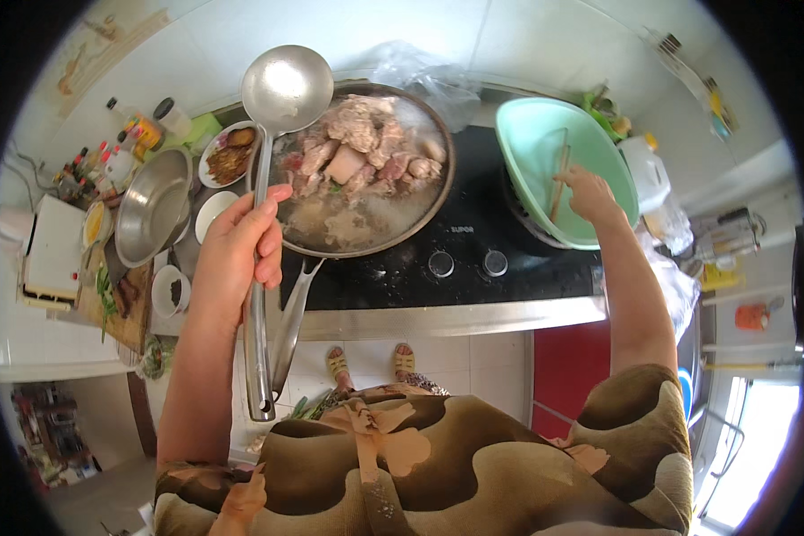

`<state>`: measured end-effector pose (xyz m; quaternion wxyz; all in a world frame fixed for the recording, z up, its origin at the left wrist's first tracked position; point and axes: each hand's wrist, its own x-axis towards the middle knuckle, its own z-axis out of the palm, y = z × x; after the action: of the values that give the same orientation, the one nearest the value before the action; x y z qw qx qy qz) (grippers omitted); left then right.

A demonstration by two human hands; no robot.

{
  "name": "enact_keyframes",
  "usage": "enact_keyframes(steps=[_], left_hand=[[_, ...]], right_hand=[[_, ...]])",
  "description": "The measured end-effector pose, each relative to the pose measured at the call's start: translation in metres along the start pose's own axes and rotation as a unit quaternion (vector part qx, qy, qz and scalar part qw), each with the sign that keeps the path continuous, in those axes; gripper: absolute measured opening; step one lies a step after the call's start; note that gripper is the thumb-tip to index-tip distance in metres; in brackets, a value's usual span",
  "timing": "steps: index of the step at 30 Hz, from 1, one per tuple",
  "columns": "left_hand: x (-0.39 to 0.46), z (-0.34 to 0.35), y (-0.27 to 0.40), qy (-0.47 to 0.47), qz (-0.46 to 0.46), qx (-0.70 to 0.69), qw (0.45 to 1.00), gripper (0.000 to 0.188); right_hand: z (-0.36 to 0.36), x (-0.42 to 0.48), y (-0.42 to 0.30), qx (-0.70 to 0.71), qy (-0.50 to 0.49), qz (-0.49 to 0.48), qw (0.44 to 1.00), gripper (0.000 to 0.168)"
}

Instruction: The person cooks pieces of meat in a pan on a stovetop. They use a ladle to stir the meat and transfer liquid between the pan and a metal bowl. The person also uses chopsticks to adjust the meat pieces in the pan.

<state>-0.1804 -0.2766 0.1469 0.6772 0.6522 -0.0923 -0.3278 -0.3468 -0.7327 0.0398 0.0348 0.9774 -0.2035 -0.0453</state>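
My left hand [244,244] grips the handle of a stainless-steel ladle [288,87]. The ladle's round bowl is over the upper left rim of a wide pan [442,194]. Pieces of meat [362,137] are heaped in the pan, in cloudy liquid with foam. To the right, my right hand [591,193] reaches into a pale green plastic basin [522,127]. Its fingertips are at a pair of wooden chopsticks [560,181] inside the basin; whether they grip them is not clear. The basin rests over the right burner.
Beneath the pan is a black gas hob [388,281] with two knobs; the pan's handle [295,328] juts toward me. On the left are a steel bowl [144,231], a plate of spices [228,159], a white bowl [169,295] and a cutting board [130,325]. A plastic jug [645,171] stands right.
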Motion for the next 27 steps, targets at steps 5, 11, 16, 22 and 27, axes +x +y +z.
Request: enact_keyframes(steps=[5, 11, 16, 22, 27], left_hand=[[-0.005, -0.008, -0.010, 0.062, -0.011, 0.028, 0.998, 0.035], [0.000, -0.006, -0.020, 0.054, 0.001, 0.059, 0.997, 0.035], [0.000, -0.008, -0.020, 0.049, 0.026, 0.101, 0.993, 0.035], [0.010, -0.024, -0.027, 0.028, 0.029, 0.101, 0.994, 0.036], [0.022, -0.042, -0.033, -0.009, 0.054, 0.114, 0.992, 0.035]], right_hand=[[0.028, 0.026, 0.006, -0.028, -0.027, -0.026, 0.999, 0.028], [0.011, 0.036, 0.008, -0.041, 0.068, -0.022, 0.997, 0.017], [-0.061, 0.011, -0.004, 0.270, 0.440, 0.014, 0.857, 0.020], [-0.108, -0.032, -0.127, 0.654, 0.331, -0.035, 0.679, 0.042], [-0.096, -0.035, -0.229, 0.665, 0.278, -0.070, 0.689, 0.020]])
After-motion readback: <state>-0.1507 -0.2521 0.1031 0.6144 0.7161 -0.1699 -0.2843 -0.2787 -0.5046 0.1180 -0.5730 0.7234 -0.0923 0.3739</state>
